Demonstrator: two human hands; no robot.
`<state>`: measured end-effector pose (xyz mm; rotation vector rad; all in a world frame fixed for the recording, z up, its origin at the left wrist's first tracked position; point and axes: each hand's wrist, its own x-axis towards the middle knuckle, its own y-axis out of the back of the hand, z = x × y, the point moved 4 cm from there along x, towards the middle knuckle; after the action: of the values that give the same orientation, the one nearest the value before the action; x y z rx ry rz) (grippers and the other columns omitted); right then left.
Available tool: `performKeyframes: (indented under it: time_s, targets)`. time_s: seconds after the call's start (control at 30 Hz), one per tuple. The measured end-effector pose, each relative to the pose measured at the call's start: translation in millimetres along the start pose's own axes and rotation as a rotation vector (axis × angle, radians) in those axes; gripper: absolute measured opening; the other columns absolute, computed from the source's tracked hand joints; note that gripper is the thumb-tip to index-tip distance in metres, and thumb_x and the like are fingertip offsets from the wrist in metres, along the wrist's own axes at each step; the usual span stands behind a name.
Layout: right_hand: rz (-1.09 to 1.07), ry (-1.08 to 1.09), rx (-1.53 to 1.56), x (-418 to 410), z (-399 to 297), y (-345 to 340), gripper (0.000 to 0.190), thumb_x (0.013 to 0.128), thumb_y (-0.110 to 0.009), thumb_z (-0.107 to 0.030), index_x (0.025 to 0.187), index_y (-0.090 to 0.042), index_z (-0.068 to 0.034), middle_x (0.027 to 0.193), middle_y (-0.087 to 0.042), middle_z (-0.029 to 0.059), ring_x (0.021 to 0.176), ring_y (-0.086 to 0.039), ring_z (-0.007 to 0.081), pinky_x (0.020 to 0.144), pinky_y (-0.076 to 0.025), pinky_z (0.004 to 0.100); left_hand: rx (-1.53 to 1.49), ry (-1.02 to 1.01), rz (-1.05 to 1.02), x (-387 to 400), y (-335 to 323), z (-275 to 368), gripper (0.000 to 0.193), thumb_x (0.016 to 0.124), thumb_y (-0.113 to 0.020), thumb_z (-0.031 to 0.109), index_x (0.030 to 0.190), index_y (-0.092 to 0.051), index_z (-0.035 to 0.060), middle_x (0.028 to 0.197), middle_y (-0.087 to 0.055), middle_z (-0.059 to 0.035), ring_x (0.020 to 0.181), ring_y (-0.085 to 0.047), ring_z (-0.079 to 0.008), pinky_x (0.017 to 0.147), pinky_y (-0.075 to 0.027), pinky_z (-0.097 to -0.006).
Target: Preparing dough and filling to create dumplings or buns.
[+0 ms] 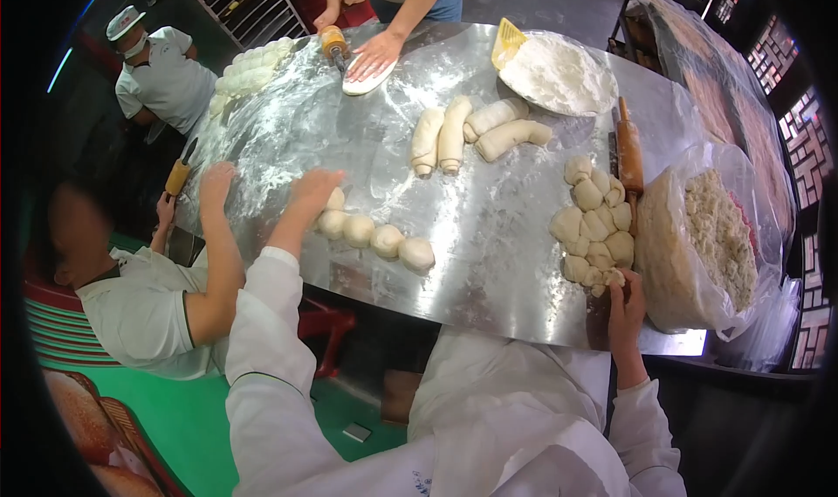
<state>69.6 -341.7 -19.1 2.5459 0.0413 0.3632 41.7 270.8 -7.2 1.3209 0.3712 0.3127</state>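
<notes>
On the steel table [484,235], my left hand [317,192] reaches out beside a curved row of round dough balls [358,230]; part of the nearest ball is hidden behind it, and whether it grips that ball does not show. At the table's right, my right hand [627,304] has its fingertips on a small dough piece [613,277] at the near end of a cluster of dough lumps [592,225]. Rolled dough logs [452,137] lie farther back in the middle.
A rolling pin [629,145] and a bag of filling or dough-like mix [717,235] stand right. Behind is a flour bowl [563,71] with a yellow scraper [508,37]. One co-worker presses flat dough [370,78]; another works at left.
</notes>
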Motion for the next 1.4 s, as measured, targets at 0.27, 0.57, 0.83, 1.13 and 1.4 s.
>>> performKeyframes:
  time_s: [0.27, 0.57, 0.83, 1.13, 1.4]
  targets:
    - [0.109, 0.006, -0.086, -1.0, 21.7, 2.0, 0.016, 0.092, -0.061, -0.013, 0.103, -0.059, -0.001, 0.093, -0.056, 0.0123, 0.084, -0.054, 0.0252, 0.077, -0.044, 0.0343, -0.367, -0.502, 0.367, -54.3, 9.6, 194.9, 0.021, 0.090, -0.065, 0.021, 0.108, -0.069, 0.0102, 0.104, -0.068, -0.0084, 0.105, -0.060, -0.0260, 0.101, -0.035, -0.0434]
    - [0.053, -0.044, 0.056, -3.8, 12.5, 4.2, 0.031, 0.092, -0.062, -0.008, 0.123, -0.059, -0.005, 0.101, -0.062, 0.0104, 0.076, -0.055, 0.0176, 0.071, -0.047, 0.0294, -0.407, -0.811, 0.109, -82.6, -86.9, 374.8, 0.051, 0.077, -0.078, 0.019, 0.125, -0.062, 0.0097, 0.112, -0.062, -0.0093, 0.100, -0.059, -0.0308, 0.100, -0.041, -0.0416]
    - [0.067, -0.005, 0.114, -5.2, 22.4, 2.6, 0.023, 0.094, -0.061, -0.011, 0.115, -0.062, -0.003, 0.093, -0.064, 0.0114, 0.070, -0.058, 0.0204, 0.068, -0.048, 0.0315, -1.219, -0.151, -0.651, -118.0, -69.2, 303.7, 0.047, 0.082, -0.072, 0.013, 0.128, -0.061, 0.0084, 0.125, -0.061, -0.0101, 0.116, -0.056, -0.0266, 0.099, -0.044, -0.0378]
    - [0.030, 0.073, 0.083, -3.0, 18.4, -2.8, 0.018, 0.096, -0.060, -0.015, 0.110, -0.064, -0.004, 0.089, -0.066, 0.0129, 0.070, -0.061, 0.0239, 0.068, -0.049, 0.0335, 0.038, -0.736, 0.052, -140.3, -93.7, 320.5, 0.056, 0.094, -0.061, 0.035, 0.143, -0.050, 0.0101, 0.155, -0.039, -0.0119, 0.144, -0.030, -0.0335, 0.116, -0.023, -0.0550]
    - [0.008, 0.052, 0.078, -5.7, 16.4, -2.6, 0.021, 0.096, -0.057, -0.008, 0.115, -0.061, -0.002, 0.093, -0.061, 0.0119, 0.074, -0.057, 0.0201, 0.071, -0.047, 0.0306, -0.171, -0.648, -0.029, -73.8, -124.2, 330.6, 0.067, 0.095, -0.059, 0.043, 0.152, -0.038, 0.0149, 0.157, -0.035, -0.0119, 0.147, -0.026, -0.0326, 0.117, -0.016, -0.0588]
